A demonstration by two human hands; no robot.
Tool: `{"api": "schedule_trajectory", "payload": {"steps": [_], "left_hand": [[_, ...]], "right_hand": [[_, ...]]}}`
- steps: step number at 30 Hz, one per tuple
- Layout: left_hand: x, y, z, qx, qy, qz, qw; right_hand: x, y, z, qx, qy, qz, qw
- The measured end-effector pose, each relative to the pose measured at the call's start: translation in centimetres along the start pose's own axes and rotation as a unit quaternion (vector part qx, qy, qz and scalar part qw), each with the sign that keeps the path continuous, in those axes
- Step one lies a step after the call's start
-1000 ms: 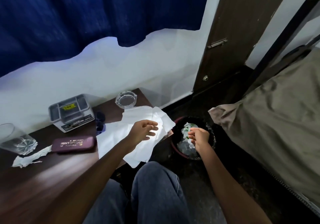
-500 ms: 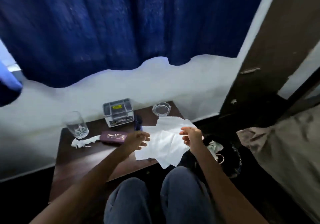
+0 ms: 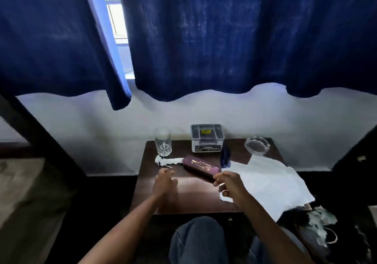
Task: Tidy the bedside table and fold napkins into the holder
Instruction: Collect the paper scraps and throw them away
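Two empty, loosely curled hands [image 3: 164, 184] [image 3: 229, 184] over table [image 3: 193, 202]; glass [image 3: 162, 143], purple case [image 3: 202, 166], napkins [image 3: 269, 182] beyond.

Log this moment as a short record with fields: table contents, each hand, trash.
surface: dark wooden bedside table
back row: drinking glass, grey box, glass ashtray
middle: purple glasses case, torn paper scrap
napkins: white napkins spread over the right side, hanging past the edge
left hand: above the table, holding nothing
right hand: at the napkins' near edge, grip unclear
bin: on the floor right of the table, with crumpled waste
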State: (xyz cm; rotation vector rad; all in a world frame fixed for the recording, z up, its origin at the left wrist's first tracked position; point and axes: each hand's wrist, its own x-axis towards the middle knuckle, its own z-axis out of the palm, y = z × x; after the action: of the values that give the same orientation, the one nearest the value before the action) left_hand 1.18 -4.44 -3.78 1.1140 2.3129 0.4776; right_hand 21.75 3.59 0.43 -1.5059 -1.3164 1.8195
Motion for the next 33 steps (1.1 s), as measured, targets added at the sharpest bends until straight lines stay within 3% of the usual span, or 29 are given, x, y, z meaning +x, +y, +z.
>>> {"api": "schedule_trajectory", "payload": {"steps": [9, 13, 15, 17, 19, 22, 29, 33], "left_hand": [[4.1, -0.7, -0.5, 0.003, -0.007, -0.069, 0.998], [5.4, -1.6, -0.4, 0.109, -0.045, -0.036, 0.992], [5.3, -2.1, -0.1, 0.138, -0.020, -0.022, 0.990], [5.3, -2.7, 0.1, 0.086, 0.043, -0.030, 0.995], [4.9, -3.0, -0.2, -0.043, 0.109, -0.045, 0.992], [3.8, -3.1, -0.9, -0.219, 0.166, -0.038, 0.961], [-1.4, 0.2, -2.7, -0.423, 0.085, 0.024, 0.902], [-3.8, 2.4, -2.9, -0.440, 0.036, 0.042, 0.896]], "right_hand": [[1.0, 1.4, 0.7, 0.045, -0.022, 0.045, 0.998], [1.4, 2.0, -0.3, 0.043, -0.007, 0.052, 0.998], [1.4, 2.2, -0.6, 0.026, -0.006, 0.052, 0.998], [1.4, 2.4, -0.6, 0.022, -0.007, 0.054, 0.998], [1.4, 2.6, -0.4, 0.025, -0.006, 0.058, 0.998], [0.9, 2.5, 0.3, 0.030, -0.009, 0.060, 0.998], [-1.3, 0.8, 2.1, 0.043, -0.033, 0.026, 0.998], [-2.4, -0.5, 2.4, 0.085, -0.043, 0.010, 0.995]]}}
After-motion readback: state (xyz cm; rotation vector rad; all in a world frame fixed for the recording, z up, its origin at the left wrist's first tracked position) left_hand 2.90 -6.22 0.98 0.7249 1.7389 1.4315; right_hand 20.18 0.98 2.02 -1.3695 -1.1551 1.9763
